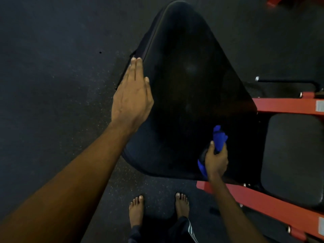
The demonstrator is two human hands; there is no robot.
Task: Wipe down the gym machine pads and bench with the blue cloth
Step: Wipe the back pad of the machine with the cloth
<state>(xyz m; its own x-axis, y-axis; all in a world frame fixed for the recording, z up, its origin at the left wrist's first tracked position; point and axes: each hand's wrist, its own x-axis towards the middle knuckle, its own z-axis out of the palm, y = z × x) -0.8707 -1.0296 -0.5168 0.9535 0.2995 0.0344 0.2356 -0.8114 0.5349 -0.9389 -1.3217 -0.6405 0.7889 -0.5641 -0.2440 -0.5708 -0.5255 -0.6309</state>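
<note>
black long pad (189, 85), black seat pad (294, 155): two pads; one blue cloth (219, 137)

blue cloth (219, 137), black pad (189, 85) — red frame (284, 106)

place: gym | padded bench (189, 76) | red machine frame (280, 106) | speckled rubber floor (52, 85)

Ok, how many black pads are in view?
2: a large pad in the centre, a smaller pad at the right edge. More may be out of frame.
</note>
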